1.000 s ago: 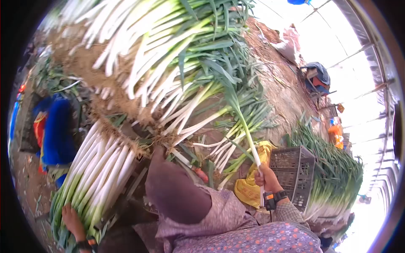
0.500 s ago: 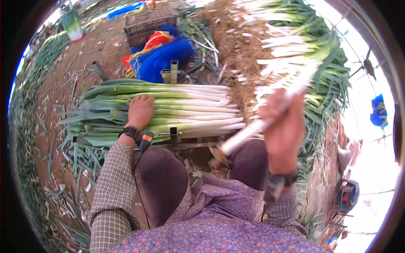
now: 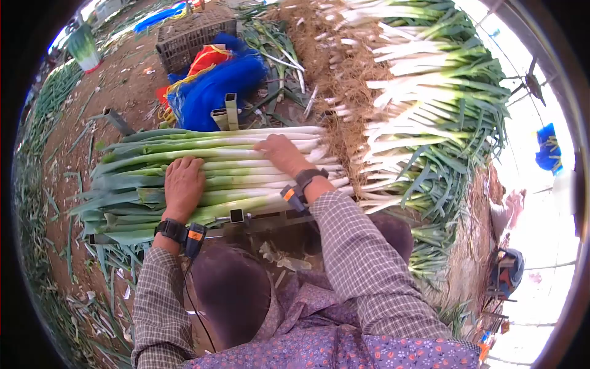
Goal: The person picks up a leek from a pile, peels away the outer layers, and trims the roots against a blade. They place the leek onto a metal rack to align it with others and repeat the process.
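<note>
A wide layer of leeks lies side by side across a metal rack, green leaves to the left and white stems to the right. My left hand rests on top of their green middle part, fingers laid along the stalks and slightly bent. Further right, my right hand is on the white part of one leek in the layer, its fingers curled over the stem. The underside of that hand is hidden. Both wrists wear black straps with small devices.
A long pile of leeks, roots inward, lies at the right. Upright metal posts edge the rack. Behind it are a blue net and a dark plastic crate. Cut leaves litter the ground at the left.
My right hand has come from the right, where it held a leek tilted in the air, down onto the layer. My left hand stays on the leeks. The view has shifted slightly.
</note>
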Motion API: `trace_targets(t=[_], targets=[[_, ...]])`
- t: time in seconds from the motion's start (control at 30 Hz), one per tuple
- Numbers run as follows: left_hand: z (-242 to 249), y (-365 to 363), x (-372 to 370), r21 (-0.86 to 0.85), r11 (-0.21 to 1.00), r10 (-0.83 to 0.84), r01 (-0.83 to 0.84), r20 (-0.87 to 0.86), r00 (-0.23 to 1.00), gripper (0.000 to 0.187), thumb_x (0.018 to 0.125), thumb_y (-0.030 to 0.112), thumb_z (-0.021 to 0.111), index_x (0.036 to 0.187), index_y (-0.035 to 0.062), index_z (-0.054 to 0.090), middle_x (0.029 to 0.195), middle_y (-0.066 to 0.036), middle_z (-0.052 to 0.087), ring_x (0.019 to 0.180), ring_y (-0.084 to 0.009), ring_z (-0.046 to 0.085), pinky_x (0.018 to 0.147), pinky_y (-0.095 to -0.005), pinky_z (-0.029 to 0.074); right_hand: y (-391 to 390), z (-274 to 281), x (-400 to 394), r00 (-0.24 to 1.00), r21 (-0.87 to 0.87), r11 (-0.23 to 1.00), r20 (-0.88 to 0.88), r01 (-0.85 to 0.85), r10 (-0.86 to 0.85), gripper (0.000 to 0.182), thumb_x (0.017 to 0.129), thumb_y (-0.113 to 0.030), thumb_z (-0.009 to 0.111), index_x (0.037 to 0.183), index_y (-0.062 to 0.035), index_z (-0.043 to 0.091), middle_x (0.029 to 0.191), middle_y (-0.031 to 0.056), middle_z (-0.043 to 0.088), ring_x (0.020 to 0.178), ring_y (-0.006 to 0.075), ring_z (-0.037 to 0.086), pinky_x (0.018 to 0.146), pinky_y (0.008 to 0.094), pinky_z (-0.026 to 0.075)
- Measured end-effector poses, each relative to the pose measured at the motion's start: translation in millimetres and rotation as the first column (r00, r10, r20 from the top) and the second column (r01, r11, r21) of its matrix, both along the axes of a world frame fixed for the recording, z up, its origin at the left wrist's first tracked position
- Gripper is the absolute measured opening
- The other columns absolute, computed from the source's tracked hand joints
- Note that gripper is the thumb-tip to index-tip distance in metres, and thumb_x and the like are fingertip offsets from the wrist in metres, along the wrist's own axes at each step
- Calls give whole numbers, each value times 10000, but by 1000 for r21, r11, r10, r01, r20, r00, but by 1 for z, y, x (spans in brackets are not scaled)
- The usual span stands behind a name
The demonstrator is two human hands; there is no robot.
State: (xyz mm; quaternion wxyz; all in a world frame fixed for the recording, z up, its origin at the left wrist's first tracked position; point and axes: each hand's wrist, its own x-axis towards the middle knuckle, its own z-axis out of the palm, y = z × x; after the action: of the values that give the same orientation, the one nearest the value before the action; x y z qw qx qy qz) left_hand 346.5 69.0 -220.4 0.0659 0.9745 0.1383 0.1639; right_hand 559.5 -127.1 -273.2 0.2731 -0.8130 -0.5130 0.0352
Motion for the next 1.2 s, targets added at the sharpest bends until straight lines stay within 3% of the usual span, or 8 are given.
trace_targets(t=[0.27,0.5,0.67,0.73,0.8,0.87,1.1,1.2], targets=[[19,7,6,-62,998,-15,29,204,979,225,816,147,541,1013,67,613,1068,-122,578,1064,-322,521,943,-437,413,-56,-17,11,993,-21,993,-30,113,-114,204,858,-175,565,943,-219,746,886,117,638,879,320,611,779,428,497],[-16,46,16,168,978,-94,122,-168,981,212,836,149,532,1014,45,579,1086,-144,575,1038,-345,513,904,-449,414,-119,71,31,984,22,999,-176,39,-35,356,840,-169,572,1175,-65,633,1130,186,617,1099,343,554,973,414,428],[0,23,17,99,995,-11,23,-120,993,230,873,134,517,1078,47,572,1110,-128,566,1084,-328,502,930,-436,402,-306,188,48,624,70,711,-543,700,-562,359,909,-225,545,1215,-40,580,1085,75,637,967,172,623,837,309,509],[-7,29,18,110,994,8,6,-127,992,236,879,128,510,1094,49,569,1119,-125,562,1101,-323,498,943,-436,396,-396,127,74,415,295,329,-820,897,-395,331,915,-226,550,1199,-60,595,933,64,626,837,174,624,723,329,523],[-8,27,23,143,989,44,-20,-167,985,246,887,119,495,1112,46,564,1142,-132,556,1113,-323,493,960,-438,389,-504,4,108,314,242,326,-930,914,-190,236,882,-216,579,1058,-77,654,869,72,643,770,206,636,695,367,538],[-15,36,22,178,983,68,-34,-187,980,261,890,118,485,1129,43,558,1154,-141,551,1121,-334,487,969,-439,384,-506,-62,92,499,-121,557,-321,821,-805,164,838,-210,597,910,-79,664,800,89,651,707,243,640,644,380,525],[-20,45,20,168,986,36,0,-211,977,302,897,117,431,1165,26,537,1182,-165,538,1132,-376,469,974,-459,365,-479,-271,35,613,-458,454,297,764,-732,248,857,-268,594,871,-31,665,751,105,659,683,251,648,626,391,510],[-20,45,22,180,984,42,-1,-222,974,307,901,123,410,1163,28,538,1178,-167,538,1125,-372,474,970,-459,365,-453,-324,55,-269,-318,-32,-738,947,-619,307,912,-275,569,942,22,643,778,114,646,695,242,640,626,387,510]])
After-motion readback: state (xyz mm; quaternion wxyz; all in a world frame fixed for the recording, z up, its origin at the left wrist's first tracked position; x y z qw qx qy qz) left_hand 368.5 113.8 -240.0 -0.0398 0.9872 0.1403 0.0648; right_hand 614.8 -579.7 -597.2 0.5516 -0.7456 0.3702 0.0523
